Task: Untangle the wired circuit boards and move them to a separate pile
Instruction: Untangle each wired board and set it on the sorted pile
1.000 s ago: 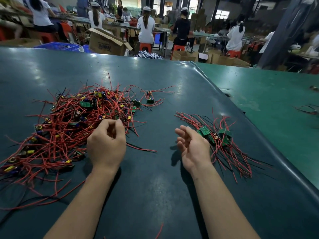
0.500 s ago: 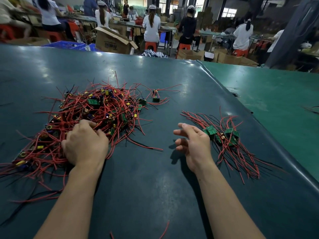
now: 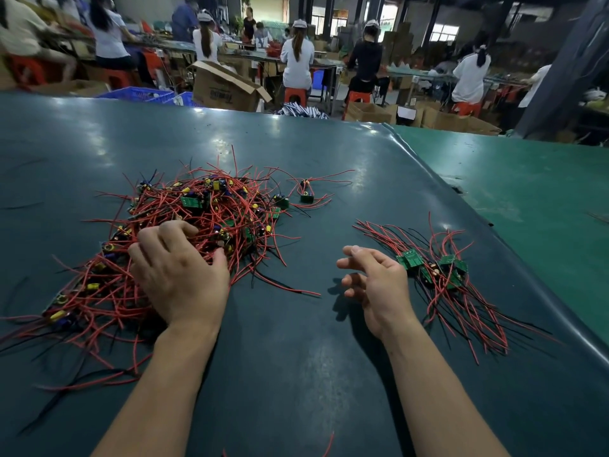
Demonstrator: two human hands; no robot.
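A large tangled heap (image 3: 184,232) of thin red and black wires, small green circuit boards and yellow components was spread on the smooth, glossy dark mat (image 3: 296,357). A smaller, flatter pile (image 3: 441,278) of sorted boards with trailing wires lay well apart, toward the mat's right edge. The left hand (image 3: 179,275) was laid on the heap, fingers curled into the wires. The right hand (image 3: 379,282) was held loosely open, gripping nothing, just beside the smaller pile.
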